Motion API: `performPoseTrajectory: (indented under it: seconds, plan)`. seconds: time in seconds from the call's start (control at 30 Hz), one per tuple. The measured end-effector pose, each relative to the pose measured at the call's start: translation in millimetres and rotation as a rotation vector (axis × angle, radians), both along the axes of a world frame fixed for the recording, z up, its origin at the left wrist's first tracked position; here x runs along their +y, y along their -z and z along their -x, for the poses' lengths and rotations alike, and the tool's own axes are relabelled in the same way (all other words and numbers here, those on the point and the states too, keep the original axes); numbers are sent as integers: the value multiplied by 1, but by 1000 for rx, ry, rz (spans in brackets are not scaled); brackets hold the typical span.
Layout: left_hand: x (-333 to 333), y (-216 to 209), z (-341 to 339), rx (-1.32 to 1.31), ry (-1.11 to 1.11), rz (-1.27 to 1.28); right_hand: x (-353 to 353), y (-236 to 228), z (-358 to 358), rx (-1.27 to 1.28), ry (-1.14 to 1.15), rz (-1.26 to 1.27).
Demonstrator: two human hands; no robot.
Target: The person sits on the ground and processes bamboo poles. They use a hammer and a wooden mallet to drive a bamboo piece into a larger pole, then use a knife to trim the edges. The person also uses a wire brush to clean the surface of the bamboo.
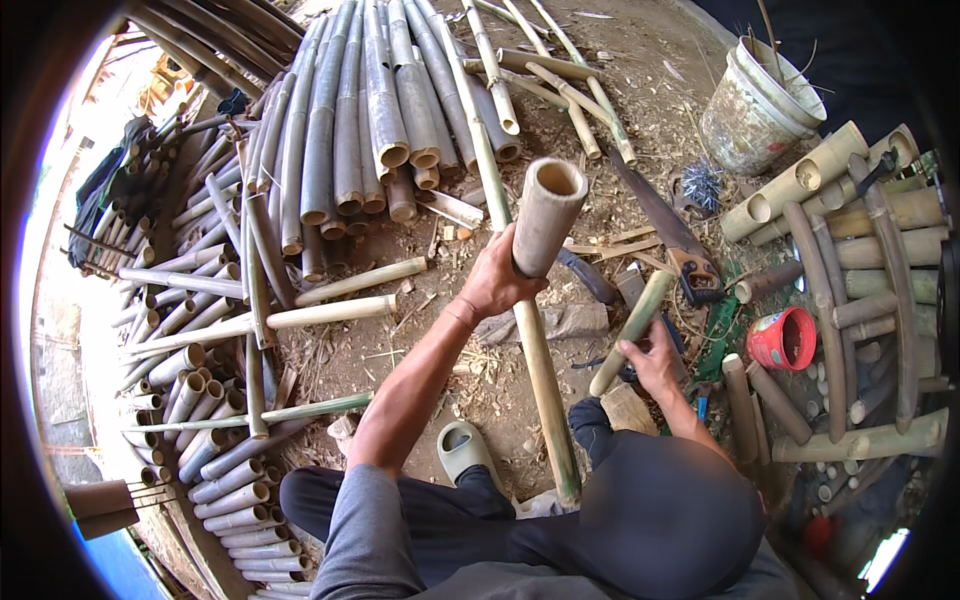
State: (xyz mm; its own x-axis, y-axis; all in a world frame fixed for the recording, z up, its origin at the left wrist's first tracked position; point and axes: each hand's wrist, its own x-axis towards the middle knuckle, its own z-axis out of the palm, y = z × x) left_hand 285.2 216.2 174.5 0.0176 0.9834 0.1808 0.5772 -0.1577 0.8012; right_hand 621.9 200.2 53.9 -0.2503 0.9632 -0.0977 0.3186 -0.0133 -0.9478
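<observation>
My left hand [497, 274] is wrapped round the lower part of a short, thick bamboo tube [548, 222], its open end tilted up. A long, thin bamboo pole [545, 390] passes beneath that hand and slants down toward my legs; whether the fingers also touch it I cannot tell. To the right, my right hand [655, 362] grips a short greenish bamboo piece [640, 322], held at a slant. Beyond it a handsaw [660, 215] with a wooden handle lies on the ground. A grey-green clog [465, 450] shows on my foot.
Thick bamboo poles [350, 130] are piled at the far side. Stacks of cut bamboo tubes [240, 500] line the left. On the right stand a bamboo rack [905, 290], a red pot [782, 338] and a dirty white bucket [755, 110]. Shavings litter the dirt floor [425, 340].
</observation>
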Motion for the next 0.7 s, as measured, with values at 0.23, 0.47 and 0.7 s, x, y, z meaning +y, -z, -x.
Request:
performPoseTrajectory:
  seconds: [0.23, 0.47, 0.7]
  plan:
    - [-12, 39, -16, -172, -120, 155, -4, -32, -18, 97, 5, 19]
    - [25, 45, -21, -34, -107, 66, -21, -53, 9, 35, -68, -140]
    - [27, 70, 8, -577, -116, 194, -38, -39, -3, 41, -56, -21]
